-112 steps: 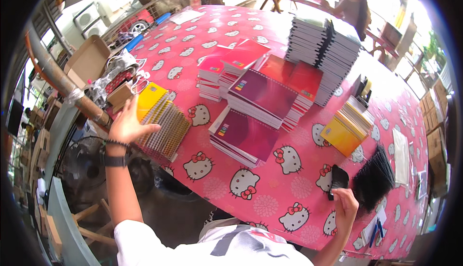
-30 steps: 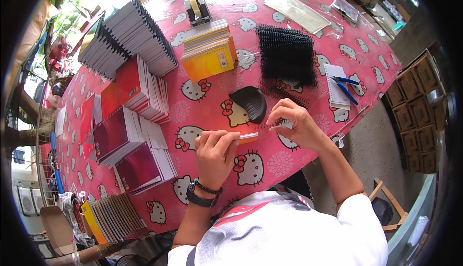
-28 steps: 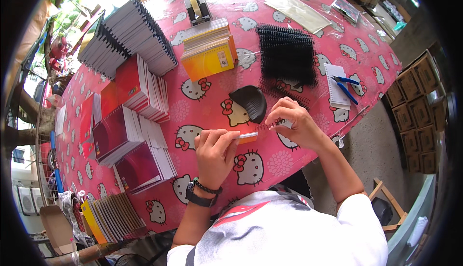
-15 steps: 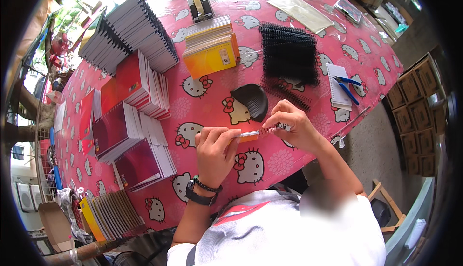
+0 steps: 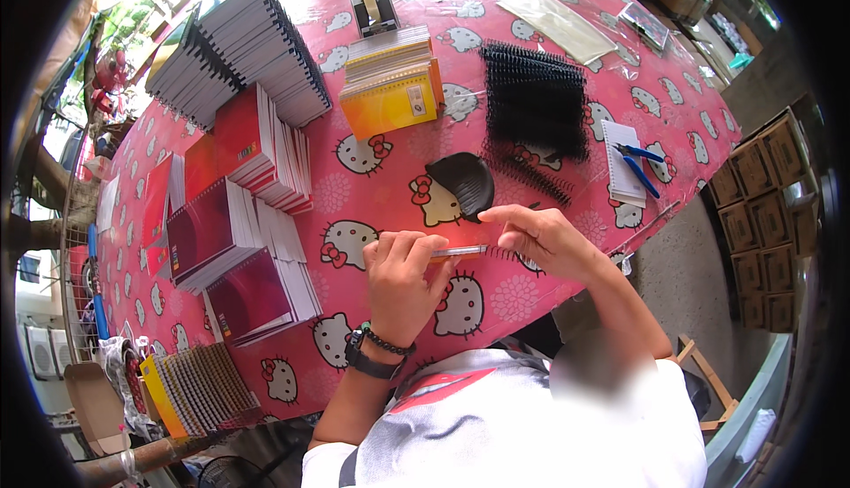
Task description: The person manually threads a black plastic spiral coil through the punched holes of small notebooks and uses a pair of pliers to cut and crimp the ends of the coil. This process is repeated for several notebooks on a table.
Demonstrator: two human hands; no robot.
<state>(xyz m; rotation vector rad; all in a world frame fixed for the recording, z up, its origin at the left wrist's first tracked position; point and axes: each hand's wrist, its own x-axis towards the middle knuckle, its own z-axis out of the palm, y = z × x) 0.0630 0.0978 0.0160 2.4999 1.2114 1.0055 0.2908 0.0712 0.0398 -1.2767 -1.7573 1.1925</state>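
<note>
My left hand (image 5: 400, 277) is closed round a small notebook (image 5: 460, 250) with an orange cover, held edge-up over the table so that its page edge shows. A dark spiral coil (image 5: 508, 255) sticks out to the right from the notebook's edge. My right hand (image 5: 551, 238) hovers just above this coil, its index finger stretched leftward and the thumb apart below. Whether the lower fingers touch the coil is hard to make out. Beyond the hands lies a black, ridged, half-round holder (image 5: 462, 185).
Dark coils are heaped (image 5: 534, 103) at the back. Blue-handled pliers (image 5: 639, 167) rest on a white notepad (image 5: 622, 156). Yellow notebooks (image 5: 390, 103), maroon notebooks (image 5: 208, 233) and tall spiral-bound stacks (image 5: 266, 50) stand on the pink tablecloth (image 5: 522, 306).
My right hand has loosened its pinch at the coil; its index finger now reaches out to the left. My left hand keeps the notebook, tilted so a little more orange cover shows.
</note>
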